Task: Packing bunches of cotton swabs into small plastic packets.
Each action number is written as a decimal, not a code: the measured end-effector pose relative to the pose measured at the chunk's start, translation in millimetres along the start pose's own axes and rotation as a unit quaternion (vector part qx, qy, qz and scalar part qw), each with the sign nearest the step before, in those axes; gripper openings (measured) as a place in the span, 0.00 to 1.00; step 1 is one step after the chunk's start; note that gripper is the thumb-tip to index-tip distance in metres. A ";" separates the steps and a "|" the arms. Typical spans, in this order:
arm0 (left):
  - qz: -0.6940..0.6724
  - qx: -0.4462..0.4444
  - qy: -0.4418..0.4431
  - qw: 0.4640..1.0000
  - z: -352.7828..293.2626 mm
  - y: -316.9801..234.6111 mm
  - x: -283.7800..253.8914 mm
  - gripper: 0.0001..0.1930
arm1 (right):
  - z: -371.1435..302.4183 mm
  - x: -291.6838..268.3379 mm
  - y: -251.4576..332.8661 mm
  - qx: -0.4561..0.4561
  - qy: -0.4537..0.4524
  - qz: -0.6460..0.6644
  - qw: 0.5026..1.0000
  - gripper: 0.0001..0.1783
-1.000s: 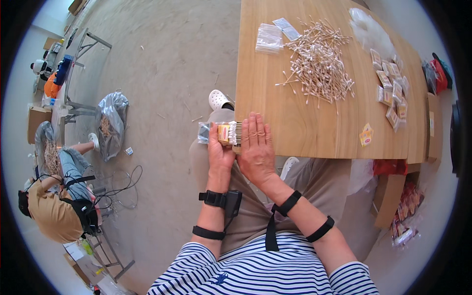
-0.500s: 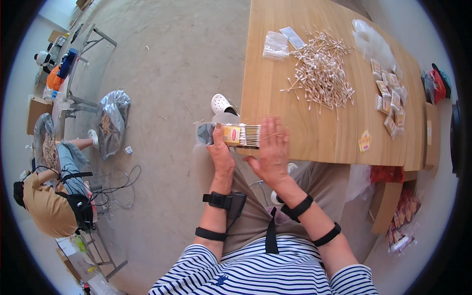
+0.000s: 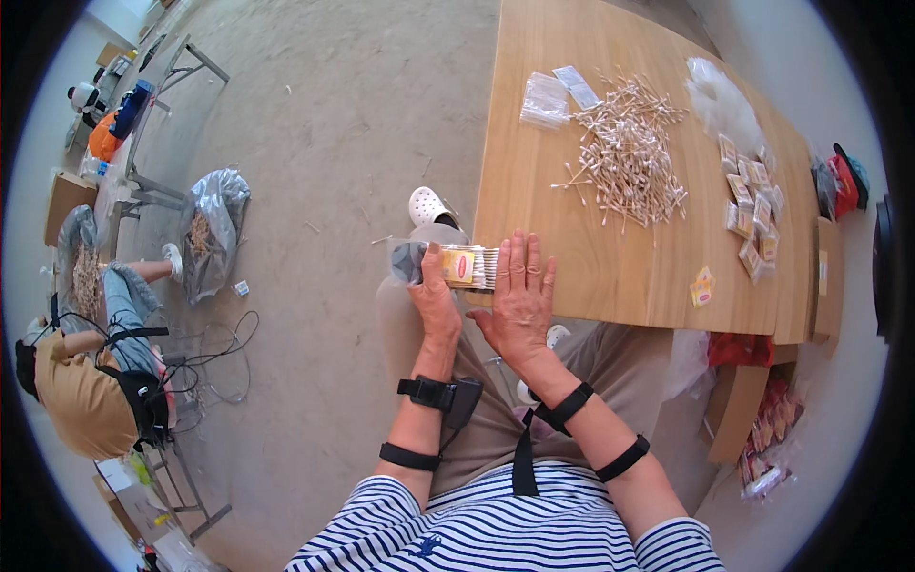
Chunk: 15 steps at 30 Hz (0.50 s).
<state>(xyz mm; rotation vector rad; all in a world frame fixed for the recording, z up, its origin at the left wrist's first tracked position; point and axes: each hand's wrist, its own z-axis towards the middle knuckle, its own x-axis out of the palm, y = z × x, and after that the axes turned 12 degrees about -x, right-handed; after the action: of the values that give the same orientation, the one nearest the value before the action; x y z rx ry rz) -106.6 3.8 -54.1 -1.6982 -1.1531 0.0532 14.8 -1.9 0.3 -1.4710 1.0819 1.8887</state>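
My left hand (image 3: pixel 437 303) is closed around a clear plastic bag of cotton swabs (image 3: pixel 489 267) at the table's near left corner, thumb on top. A yellow and white label card (image 3: pixel 459 266) with a red mark shows through the bag, and the swabs' ends point right. The flat right hand (image 3: pixel 519 310), its fingers stretched out and thumb apart, rests against or over those ends; its palm side is hidden. Beyond the hands, a large heap of loose cotton swabs (image 3: pixel 629 153) lies on the wooden table (image 3: pixel 534 200).
Empty clear bags (image 3: pixel 545 100) lie left of the heap. At the right are a pile of filled packs (image 3: pixel 751 205), a fluffy white plastic heap (image 3: pixel 721 95) and yellow cards (image 3: pixel 702 286). A co-worker (image 3: pixel 91 386) sits at far left beside a grey bag (image 3: pixel 212 234) on the floor.
My right hand has moved a little left toward the bag, and a shorter length of swabs shows between the label card and my fingers. The left hand keeps its hold.
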 end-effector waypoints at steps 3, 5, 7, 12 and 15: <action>-0.012 0.014 0.011 1.000 0.3 0.9 1.0 0.08 | 1.9 1.7 2.5 -0.004 -0.015 -0.006 1.000 0.68; -0.009 0.002 0.004 1.000 -1.2 -1.1 1.2 0.09 | 3.2 3.4 5.4 -0.005 -0.018 -0.002 1.000 0.67; -0.005 0.009 0.003 1.000 -2.2 -2.1 3.2 0.09 | 4.2 3.9 5.4 -0.005 -0.018 0.001 1.000 0.66; -0.036 -0.048 0.011 0.998 -6.2 -10.7 4.1 0.14 | 3.0 5.0 3.9 -0.005 -0.027 0.002 1.000 0.65; -0.125 -0.120 0.002 0.985 -13.1 -21.4 10.4 0.17 | 2.3 3.6 2.3 -0.004 -0.037 0.004 0.999 0.62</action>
<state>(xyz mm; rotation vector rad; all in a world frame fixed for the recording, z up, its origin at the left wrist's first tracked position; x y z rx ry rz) -108.2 1.8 -27.1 -1.7448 -1.4061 -0.2530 10.8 -1.6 -2.3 -1.3916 1.0488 1.9403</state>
